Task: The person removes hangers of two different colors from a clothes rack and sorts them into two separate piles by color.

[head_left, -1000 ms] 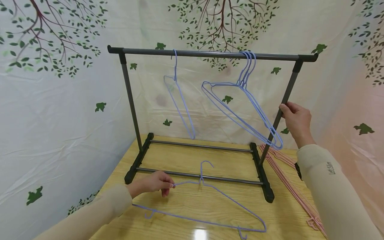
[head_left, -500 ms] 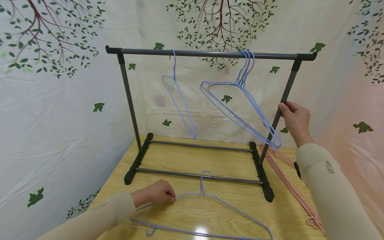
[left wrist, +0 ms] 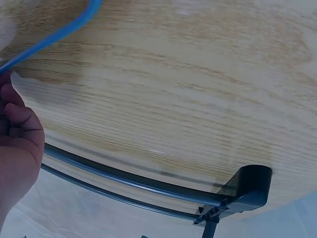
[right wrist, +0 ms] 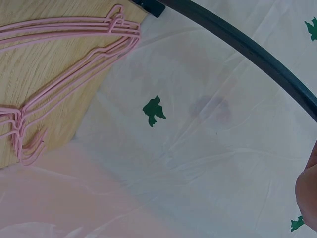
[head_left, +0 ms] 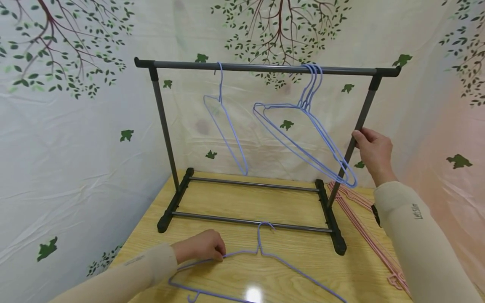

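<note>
My left hand pinches the left shoulder of a purple-blue wire clothes hanger, low over the table in front of the rack. Its hook points away from me, and its lower right part is cut off by the head view's edge. In the left wrist view a piece of blue hanger wire runs to my fingers. My right hand holds the right upright of a dark garment rack, thumb in front. The right wrist view catches only part of that hand beside the dark post.
From the rack's top bar hang one blue hanger at left and several bunched blue hangers at right. Several pink hangers lie stacked right of the rack. A leaf-printed cloth surrounds the wooden table.
My left hand has lowered the hanger toward me and then shifted it slightly right. More of its bottom bar is now out of the head view. The right hand keeps its hold on the upright.
</note>
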`<state>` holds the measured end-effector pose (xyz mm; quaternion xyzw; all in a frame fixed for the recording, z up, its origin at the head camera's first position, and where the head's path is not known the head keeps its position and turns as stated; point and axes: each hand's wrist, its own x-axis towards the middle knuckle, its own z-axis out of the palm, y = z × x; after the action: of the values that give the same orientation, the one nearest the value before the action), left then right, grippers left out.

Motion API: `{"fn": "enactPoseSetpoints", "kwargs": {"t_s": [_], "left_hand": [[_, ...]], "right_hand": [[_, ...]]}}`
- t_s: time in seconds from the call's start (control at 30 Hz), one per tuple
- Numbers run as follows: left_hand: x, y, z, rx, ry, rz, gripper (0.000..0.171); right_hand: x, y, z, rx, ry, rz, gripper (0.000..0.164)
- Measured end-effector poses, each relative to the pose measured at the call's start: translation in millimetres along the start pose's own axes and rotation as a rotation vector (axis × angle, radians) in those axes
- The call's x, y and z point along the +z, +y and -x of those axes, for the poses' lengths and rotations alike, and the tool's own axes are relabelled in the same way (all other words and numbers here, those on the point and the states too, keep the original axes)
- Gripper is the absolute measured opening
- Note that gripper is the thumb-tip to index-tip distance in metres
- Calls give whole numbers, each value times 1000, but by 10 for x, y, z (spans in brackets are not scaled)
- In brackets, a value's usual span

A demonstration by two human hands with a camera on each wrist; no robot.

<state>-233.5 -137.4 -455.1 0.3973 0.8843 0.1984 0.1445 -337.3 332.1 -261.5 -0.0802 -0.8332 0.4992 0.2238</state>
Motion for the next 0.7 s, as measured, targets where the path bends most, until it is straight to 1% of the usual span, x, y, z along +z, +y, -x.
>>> {"fn": "enactPoseSetpoints", "kwargs": {"t_s": [0.1, 0.23, 0.47, 0.6, 0.7], "left_hand": [[1, 9, -14, 3, -2, -19, 4], [7, -9, -18, -8, 7, -47, 6], [-30, -14, 3, -77, 20, -1, 7], [-68, 4, -1, -108, 43, -11, 5], [-99, 13, -10, -133, 77, -29, 6]], "right_hand": [[0, 2, 1, 0, 2, -3, 62], [7, 0, 2, -6, 9, -6, 61], [8, -5, 4, -6, 5, -21, 60], [4, 2, 0, -2, 4, -25, 60], [2, 10, -6, 2, 3, -25, 61]]}}
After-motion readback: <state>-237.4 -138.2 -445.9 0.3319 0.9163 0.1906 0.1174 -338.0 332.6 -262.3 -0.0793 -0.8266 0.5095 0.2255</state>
